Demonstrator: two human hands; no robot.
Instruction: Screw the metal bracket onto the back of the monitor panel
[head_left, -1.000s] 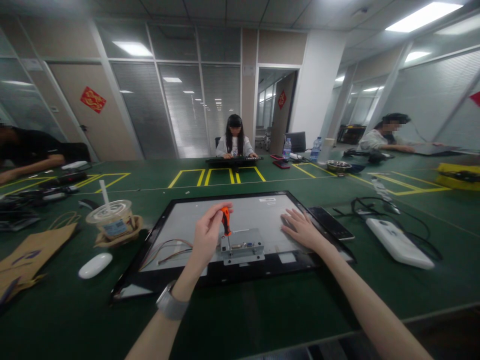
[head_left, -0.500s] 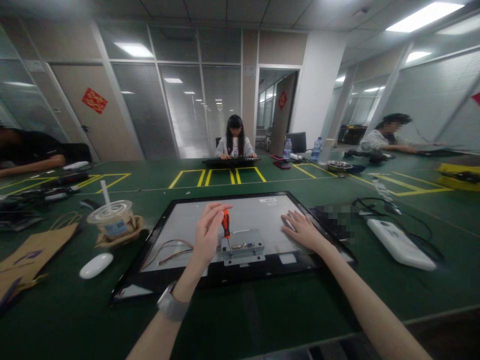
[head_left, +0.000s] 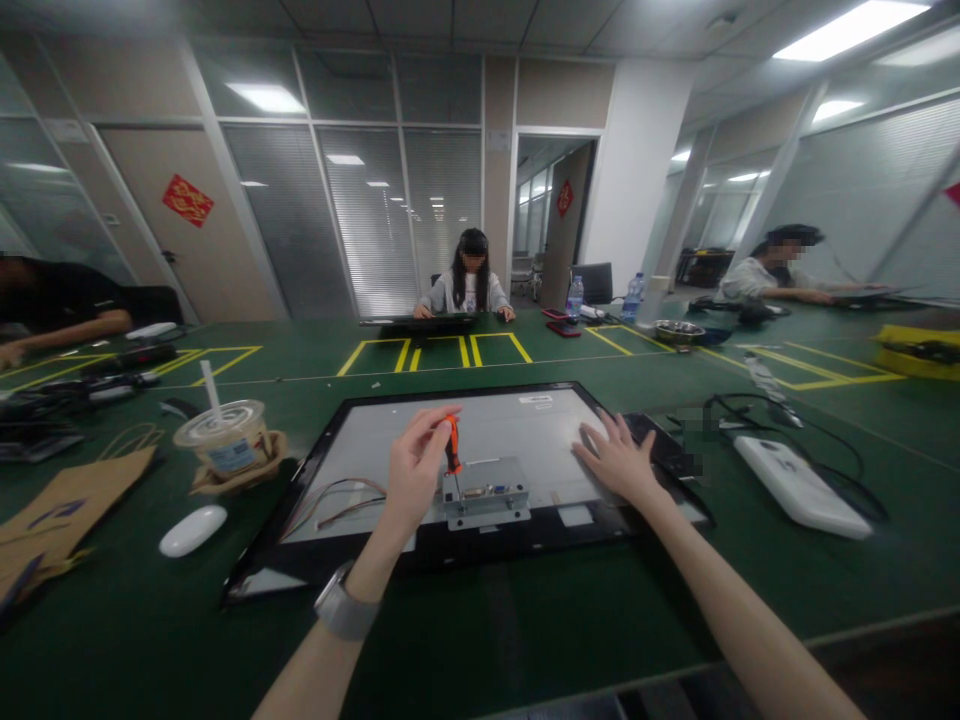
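My left hand (head_left: 417,462) is closed around the handle of an orange and black screwdriver (head_left: 453,446), which stands nearly upright. Its shaft points down at the left end of a metal bracket (head_left: 489,508) with connector ports; the tip is too small to make out. The bracket sits on the back of a flat display panel (head_left: 495,425) with a black frame, lying on the table. My right hand (head_left: 619,464) rests with fingers spread over the panel's right side, its fingertips near the right edge. Thin wires (head_left: 349,500) lie on the panel, left of the bracket.
Left of the panel are a drink cup (head_left: 229,445) in a cardboard holder, a white mouse (head_left: 193,530) and a paper bag (head_left: 71,510). To the right lie a white device (head_left: 801,487) and black cables (head_left: 832,440). A person (head_left: 469,280) sits opposite; others sit at both sides.
My right hand has shifted right towards the panel's edge, its fingers spreading wider. My left hand stays with the screwdriver at the bracket. The person opposite has moved a dark flat object leftward.
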